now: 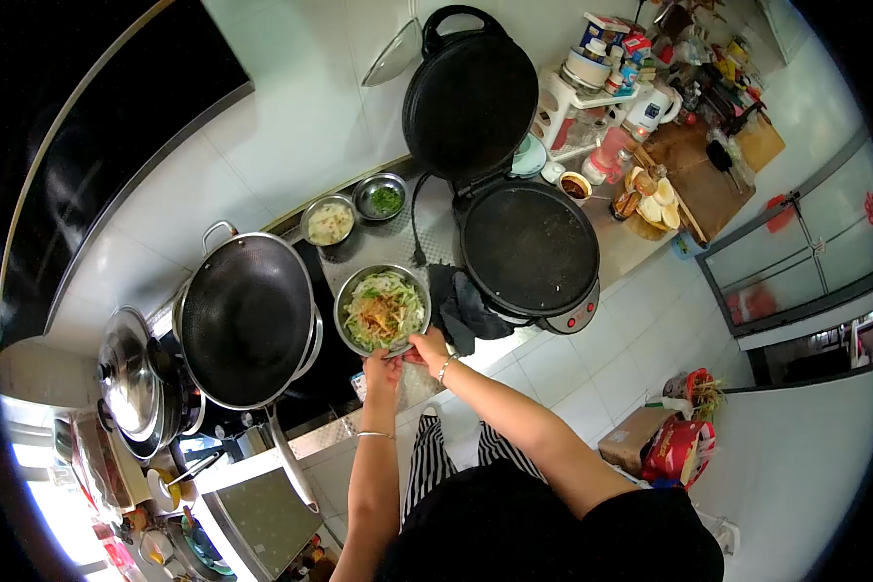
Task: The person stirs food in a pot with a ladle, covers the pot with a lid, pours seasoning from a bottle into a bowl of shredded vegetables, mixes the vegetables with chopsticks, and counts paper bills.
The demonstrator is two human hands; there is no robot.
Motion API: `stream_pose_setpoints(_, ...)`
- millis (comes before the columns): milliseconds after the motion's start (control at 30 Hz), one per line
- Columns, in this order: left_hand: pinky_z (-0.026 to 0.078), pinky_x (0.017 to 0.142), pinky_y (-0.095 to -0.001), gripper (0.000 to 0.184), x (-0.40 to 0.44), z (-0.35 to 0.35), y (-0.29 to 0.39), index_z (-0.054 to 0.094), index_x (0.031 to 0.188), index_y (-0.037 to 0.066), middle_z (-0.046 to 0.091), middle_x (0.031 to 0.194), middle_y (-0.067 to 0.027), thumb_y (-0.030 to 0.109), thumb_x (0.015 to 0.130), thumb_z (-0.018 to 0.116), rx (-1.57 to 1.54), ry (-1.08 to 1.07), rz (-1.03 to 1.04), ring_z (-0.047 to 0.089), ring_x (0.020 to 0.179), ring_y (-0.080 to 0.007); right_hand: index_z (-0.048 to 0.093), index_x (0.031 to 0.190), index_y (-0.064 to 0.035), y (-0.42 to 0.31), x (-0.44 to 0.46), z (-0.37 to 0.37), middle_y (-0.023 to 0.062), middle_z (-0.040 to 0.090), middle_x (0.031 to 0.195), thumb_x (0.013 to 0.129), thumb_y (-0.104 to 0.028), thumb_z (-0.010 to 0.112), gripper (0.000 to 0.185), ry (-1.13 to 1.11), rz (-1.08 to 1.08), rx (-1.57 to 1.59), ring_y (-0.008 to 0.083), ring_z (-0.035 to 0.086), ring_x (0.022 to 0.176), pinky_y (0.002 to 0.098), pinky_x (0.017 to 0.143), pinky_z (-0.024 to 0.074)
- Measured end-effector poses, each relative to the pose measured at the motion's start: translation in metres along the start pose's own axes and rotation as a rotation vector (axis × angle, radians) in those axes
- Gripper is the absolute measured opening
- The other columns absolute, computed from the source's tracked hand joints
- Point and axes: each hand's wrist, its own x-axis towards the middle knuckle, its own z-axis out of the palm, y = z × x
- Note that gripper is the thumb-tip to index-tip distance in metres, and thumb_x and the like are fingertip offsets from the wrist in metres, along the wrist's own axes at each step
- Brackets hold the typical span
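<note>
A metal bowl [339, 328] is held at its near rim by both hands, over the counter edge. Shredded pale-green vegetables [383, 301] fill it, with a brownish seasoning heaped in the middle. My left hand [382, 368] grips the rim from below, its fingers partly hidden under the bowl. To its right, my right hand [427, 348] is closed on the same rim. Behind the bowl stand a small bowl of pale chopped food [331, 222] and another of chopped green herbs [386, 201]. A dark cloth [456, 306] lies just right of the bowl.
On the right, an electric griddle [532, 247] stands with its lid [471, 102] raised. A large wok [245, 320] sits on the left, its long handle [291, 461] jutting past the counter edge. Farther left is a lidded pot [131, 378]. Sliced food [655, 204] lies beyond the griddle.
</note>
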Motion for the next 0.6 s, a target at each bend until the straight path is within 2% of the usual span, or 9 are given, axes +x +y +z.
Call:
stream_pose_setpoints(100, 0.048, 0.055, -0.0292, 0.011, 0.012, -0.010, -0.003, 0.051, 0.084, 0.001, 0.057, 0.076, -0.0113, 0.004, 0.075, 0.047, 0.026, -0.102, 0.051, 0.055, 0.061, -0.0214, 0.054, 0.085, 0.0032, 0.000, 0.008, -0.001, 0.0093, 0.057, 0.070, 0.074, -0.004, 0.052, 0.013, -0.035, -0.055, -0.091, 0.0183, 0.057, 0.052, 0.0288, 0.043, 0.0475)
stream_pose_setpoints(133, 0.048, 0.054, -0.0288, 0.009, 0.008, -0.008, -0.007, 0.050, 0.080, 0.000, 0.056, 0.074, -0.0099, 0.002, 0.073, 0.047, -0.046, -0.067, 0.067, 0.055, 0.061, -0.0211, 0.054, 0.081, 0.0054, 0.003, 0.011, -0.002, 0.0093, 0.056, 0.068, 0.072, -0.004, 0.052, 0.014, -0.017, -0.141, -0.172, 0.0181, 0.055, 0.052, 0.0302, 0.041, 0.0432)
stream_pose_setpoints(167, 0.048, 0.054, -0.0288, 0.009, 0.004, -0.006, -0.012, 0.050, 0.080, 0.000, 0.056, 0.074, -0.0099, 0.002, 0.073, 0.047, -0.050, -0.053, 0.067, 0.055, 0.061, -0.0211, 0.054, 0.081, 0.0054, 0.005, 0.014, -0.004, 0.0093, 0.056, 0.068, 0.072, -0.004, 0.052, 0.014, -0.022, -0.128, -0.177, 0.0181, 0.055, 0.052, 0.0302, 0.041, 0.0432)
stream_pose_setpoints(233, 0.046, 0.058, -0.0275, 0.014, 0.000, -0.012, -0.013, 0.051, 0.087, 0.006, 0.056, 0.077, -0.0059, 0.003, 0.073, 0.049, -0.087, -0.009, 0.053, 0.055, 0.065, -0.0171, 0.055, 0.077, 0.0055, 0.007, 0.016, 0.002, 0.0083, 0.055, 0.064, 0.071, -0.006, 0.053, 0.013, 0.056, -0.266, -0.273, 0.0157, 0.053, 0.050, 0.0299, 0.041, 0.0411)
stream_pose_setpoints(267, 0.046, 0.058, -0.0270, 0.010, -0.007, -0.015, -0.013, 0.051, 0.083, 0.005, 0.056, 0.076, -0.0055, 0.004, 0.073, 0.049, -0.075, -0.076, 0.092, 0.055, 0.063, -0.0173, 0.056, 0.075, 0.0053, -0.002, 0.002, 0.000, 0.0074, 0.055, 0.062, 0.071, -0.006, 0.053, 0.012, -0.032, -0.196, -0.256, 0.0145, 0.053, 0.050, 0.0292, 0.043, 0.0416)
stream_pose_setpoints(300, 0.047, 0.054, -0.0288, 0.007, -0.012, -0.014, -0.011, 0.048, 0.081, 0.004, 0.054, 0.076, -0.0090, 0.003, 0.074, 0.047, -0.049, -0.029, 0.099, 0.054, 0.061, -0.0204, 0.056, 0.076, 0.0054, 0.004, 0.005, 0.001, 0.0064, 0.055, 0.061, 0.071, -0.006, 0.053, 0.013, -0.023, -0.210, -0.263, 0.0144, 0.053, 0.050, 0.0289, 0.044, 0.0423)
stream_pose_setpoints(367, 0.047, 0.058, -0.0284, 0.012, -0.022, -0.011, -0.011, 0.051, 0.084, 0.005, 0.056, 0.077, -0.0058, 0.003, 0.073, 0.051, -0.023, 0.036, 0.153, 0.055, 0.064, -0.0164, 0.060, 0.077, 0.0058, -0.005, -0.013, 0.006, 0.0081, 0.059, 0.064, 0.071, -0.009, 0.053, 0.017, -0.035, -0.228, -0.221, 0.0151, 0.055, 0.051, 0.0295, 0.046, 0.0433)
stream_pose_setpoints(500, 0.046, 0.058, -0.0278, 0.026, -0.048, 0.000, -0.006, 0.048, 0.099, 0.004, 0.056, 0.086, -0.0068, 0.005, 0.074, 0.051, -0.002, 0.015, 0.258, 0.056, 0.069, -0.0169, 0.057, 0.076, 0.0035, -0.007, -0.024, 0.009, 0.0057, 0.056, 0.062, 0.073, -0.004, 0.049, 0.011, -0.100, -0.173, -0.107, 0.0123, 0.053, 0.048, 0.0252, 0.041, 0.0415)
stream_pose_setpoints(600, 0.046, 0.051, -0.0277, 0.023, -0.072, 0.018, 0.003, 0.045, 0.097, 0.002, 0.055, 0.083, -0.0086, 0.002, 0.075, 0.049, -0.048, 0.050, 0.286, 0.055, 0.061, -0.0181, 0.056, 0.075, 0.0025, -0.009, -0.031, 0.007, 0.0053, 0.057, 0.064, 0.073, -0.004, 0.048, 0.010, -0.096, -0.226, -0.114, 0.0121, 0.054, 0.049, 0.0246, 0.042, 0.0435)
